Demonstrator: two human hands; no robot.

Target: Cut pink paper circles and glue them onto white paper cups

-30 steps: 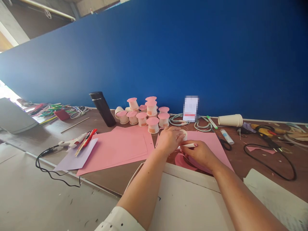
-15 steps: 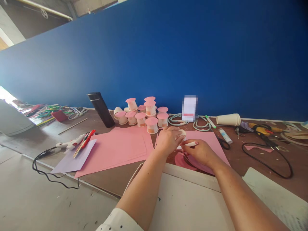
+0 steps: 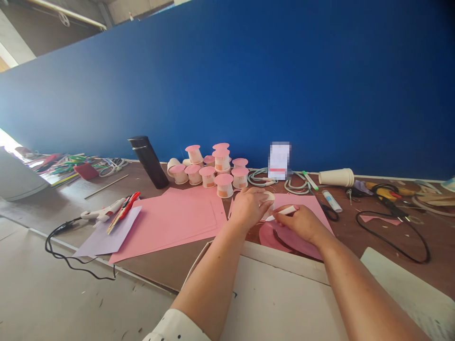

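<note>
The person's two hands meet near the front edge of the bench (image 3: 152,265). The left hand (image 3: 251,208) grasps one white paper cup (image 3: 270,199), partly hidden behind its fingers. The right hand (image 3: 300,221) pinches one slim white tool (image 3: 286,211), its tip close to the cup; whether they touch, I cannot tell. Below the right hand, near the front edge, lie curved pink pieces (image 3: 266,237), and one pink sheet (image 3: 316,208) extends behind them.

Toward the back edge, ten pink discs (image 3: 224,179) can be counted on white cups (image 3: 225,191), some set on top of others. One bare cup (image 3: 174,165) lies on its side at that group's left end. Left of it, one black bottle (image 3: 149,161) stands. Nearer the front edge lie pink sheets (image 3: 181,218), at least two, overlapped by one lilac sheet (image 3: 113,237), with one glue gun (image 3: 103,211) and one red cutter (image 3: 130,202). Right of the hands, toward the back edge, lie one green marker (image 3: 310,180), one glue stick (image 3: 332,201) and a sideways cup stack (image 3: 336,177).
</note>
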